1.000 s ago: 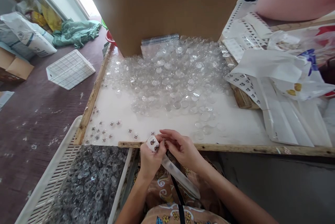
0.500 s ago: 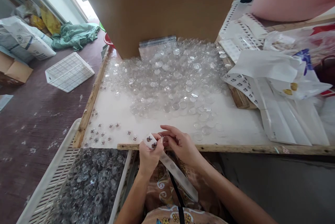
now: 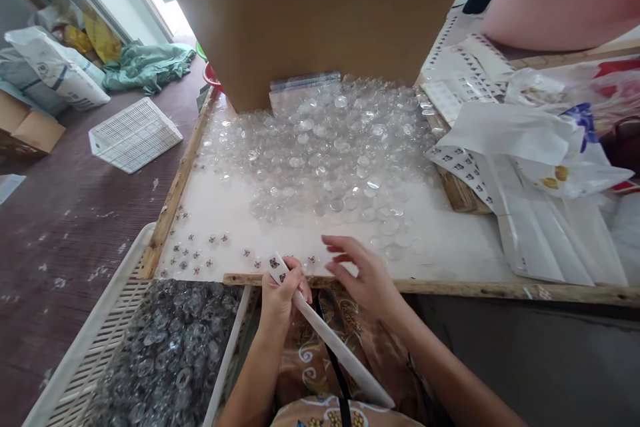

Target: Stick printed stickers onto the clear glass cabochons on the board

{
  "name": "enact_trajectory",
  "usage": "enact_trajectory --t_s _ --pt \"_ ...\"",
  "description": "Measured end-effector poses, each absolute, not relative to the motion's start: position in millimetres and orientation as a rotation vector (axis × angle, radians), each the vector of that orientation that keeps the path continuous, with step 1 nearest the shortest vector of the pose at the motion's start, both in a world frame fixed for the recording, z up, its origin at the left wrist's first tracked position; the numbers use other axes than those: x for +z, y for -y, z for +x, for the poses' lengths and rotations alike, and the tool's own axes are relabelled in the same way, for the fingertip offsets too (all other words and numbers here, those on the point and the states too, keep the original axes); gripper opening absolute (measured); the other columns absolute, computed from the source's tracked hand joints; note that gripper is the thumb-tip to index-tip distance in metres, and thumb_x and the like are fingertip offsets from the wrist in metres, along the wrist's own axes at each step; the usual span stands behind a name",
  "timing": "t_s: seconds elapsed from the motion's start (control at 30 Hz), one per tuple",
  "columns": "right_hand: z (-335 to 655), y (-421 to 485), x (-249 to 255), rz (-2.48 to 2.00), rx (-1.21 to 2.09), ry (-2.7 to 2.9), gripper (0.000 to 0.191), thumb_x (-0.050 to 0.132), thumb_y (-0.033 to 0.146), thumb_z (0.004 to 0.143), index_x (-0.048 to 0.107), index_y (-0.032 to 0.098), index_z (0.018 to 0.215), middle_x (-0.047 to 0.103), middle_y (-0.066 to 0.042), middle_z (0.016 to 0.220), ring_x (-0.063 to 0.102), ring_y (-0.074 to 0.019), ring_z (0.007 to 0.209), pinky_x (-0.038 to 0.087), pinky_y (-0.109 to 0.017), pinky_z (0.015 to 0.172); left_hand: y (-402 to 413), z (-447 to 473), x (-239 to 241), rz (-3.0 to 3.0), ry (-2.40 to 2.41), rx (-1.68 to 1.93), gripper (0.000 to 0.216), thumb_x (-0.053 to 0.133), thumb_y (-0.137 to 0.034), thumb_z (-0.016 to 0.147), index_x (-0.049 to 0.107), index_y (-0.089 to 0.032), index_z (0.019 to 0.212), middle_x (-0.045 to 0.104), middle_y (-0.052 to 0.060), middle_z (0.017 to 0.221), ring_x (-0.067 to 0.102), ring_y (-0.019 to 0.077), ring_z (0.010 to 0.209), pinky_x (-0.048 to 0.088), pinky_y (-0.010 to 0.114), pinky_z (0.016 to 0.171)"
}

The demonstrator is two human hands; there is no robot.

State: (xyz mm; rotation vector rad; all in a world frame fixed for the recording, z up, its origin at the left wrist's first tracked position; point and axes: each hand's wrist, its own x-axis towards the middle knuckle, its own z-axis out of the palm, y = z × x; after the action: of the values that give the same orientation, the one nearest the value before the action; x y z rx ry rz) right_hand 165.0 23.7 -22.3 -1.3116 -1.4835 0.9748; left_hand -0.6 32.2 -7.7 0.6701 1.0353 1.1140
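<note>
My left hand (image 3: 280,297) is closed around a long white sticker strip (image 3: 330,340) that runs down over my lap; small dark printed stickers show at its top end. My right hand (image 3: 363,274) hovers open just over the tray's wooden front edge (image 3: 450,288), fingers spread, nothing in it. A small clear dome with a sticker (image 3: 311,259) lies on the white tray surface between my hands. More stickered domes (image 3: 200,254) sit in a loose group at the tray's front left. A big heap of clear plastic domes (image 3: 325,147) fills the back of the tray.
A white slatted crate (image 3: 100,354) of finished clear domes stands at my lower left. A large cardboard box (image 3: 310,14) rises behind the heap. Sticker sheets and plastic bags (image 3: 525,167) lie to the right, a pink basin (image 3: 565,7) beyond. Another white crate (image 3: 133,134) lies on the floor at the left.
My hands have parted: the right one let go, opened and moved right. A stickered dome now lies on the tray between them. The strip in my left hand has tilted lower.
</note>
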Motion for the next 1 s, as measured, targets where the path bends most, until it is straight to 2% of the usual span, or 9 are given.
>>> enact_trajectory --t_s 0.07,0.2,0.3,0.47,0.57,0.77,0.9,1.0 --pt "149.5 -17.1 -13.7 -1.159 1.143 1.450 0.035 0.054 0.021 0.090 0.059 0.026 0.124 0.062 -0.007 0.114 0.065 -0.0163 0.090 0.057 -0.029 0.076 -26.9 0.5 -8.3 0.717 -1.082 1.075 0.031 0.075 -0.039 0.070 0.053 -0.018 0.065 0.047 -0.007 0.045 0.044 0.0088 0.036 0.039 0.020 0.038" --pt "134.5 -14.5 -13.7 -1.152 1.269 1.298 0.016 0.055 0.021 0.087 0.066 0.022 0.098 0.064 -0.003 0.087 0.062 -0.0123 0.067 0.053 -0.024 0.060 -20.6 -2.0 -8.1 0.734 -1.155 1.091 0.030 0.074 -0.038 0.072 0.053 -0.017 0.066 0.048 -0.006 0.047 0.045 0.0086 0.039 0.038 0.020 0.041" --pt "154.0 -22.9 -21.6 -1.290 1.266 1.352 0.015 0.056 0.024 0.085 0.066 0.020 0.096 0.064 -0.001 0.076 0.061 -0.0142 0.065 0.050 -0.025 0.059 -17.3 -6.2 -10.0 0.701 -1.150 1.113 0.028 0.074 -0.037 0.076 0.056 -0.016 0.073 0.049 -0.006 0.050 0.045 0.0085 0.041 0.037 0.020 0.040" --pt "198.8 -39.5 -29.9 -1.879 0.830 1.652 0.030 0.049 0.018 0.088 0.067 0.014 0.111 0.068 -0.011 0.092 0.064 -0.0206 0.073 0.048 -0.032 0.068 -13.5 -10.9 -15.4 0.659 -1.139 1.109 0.028 0.075 -0.037 0.076 0.057 -0.015 0.076 0.051 -0.006 0.052 0.046 0.0083 0.040 0.036 0.019 0.039" --pt "190.4 -43.7 -29.7 -2.061 0.752 1.805 0.033 0.045 0.013 0.089 0.067 0.011 0.113 0.067 -0.018 0.100 0.066 -0.0247 0.078 0.047 -0.033 0.068 -13.7 -11.0 -16.2 0.634 -1.134 1.109 0.028 0.076 -0.036 0.075 0.059 -0.015 0.078 0.051 -0.006 0.052 0.046 0.0080 0.041 0.037 0.019 0.040" --pt "152.5 -49.4 -27.5 -1.776 0.894 1.885 0.029 0.048 0.011 0.088 0.069 0.016 0.109 0.069 -0.012 0.100 0.066 -0.0219 0.090 0.046 -0.031 0.081 -11.7 -18.4 -13.4 0.657 -1.180 1.140 0.029 0.075 -0.040 0.076 0.060 -0.015 0.080 0.052 -0.005 0.053 0.047 0.0095 0.042 0.041 0.021 0.042" --pt "166.4 -54.3 -37.1 -1.785 0.926 1.764 0.024 0.050 0.013 0.087 0.066 0.017 0.104 0.070 -0.008 0.093 0.065 -0.0198 0.085 0.046 -0.029 0.075 -8.4 -23.1 -16.2 0.602 -1.198 1.159 0.032 0.074 -0.045 0.077 0.062 -0.016 0.081 0.052 -0.005 0.056 0.045 0.0093 0.044 0.039 0.021 0.043" --pt "182.3 -55.7 -44.1 -1.786 0.920 1.763 0.021 0.050 0.015 0.087 0.067 0.017 0.100 0.068 -0.009 0.097 0.065 -0.0189 0.082 0.047 -0.030 0.073 -8.7 -21.8 -19.6 0.605 -1.218 1.190 0.041 0.066 -0.056 0.081 0.065 -0.015 0.080 0.054 -0.002 0.060 0.046 0.0101 0.048 0.038 0.021 0.046"
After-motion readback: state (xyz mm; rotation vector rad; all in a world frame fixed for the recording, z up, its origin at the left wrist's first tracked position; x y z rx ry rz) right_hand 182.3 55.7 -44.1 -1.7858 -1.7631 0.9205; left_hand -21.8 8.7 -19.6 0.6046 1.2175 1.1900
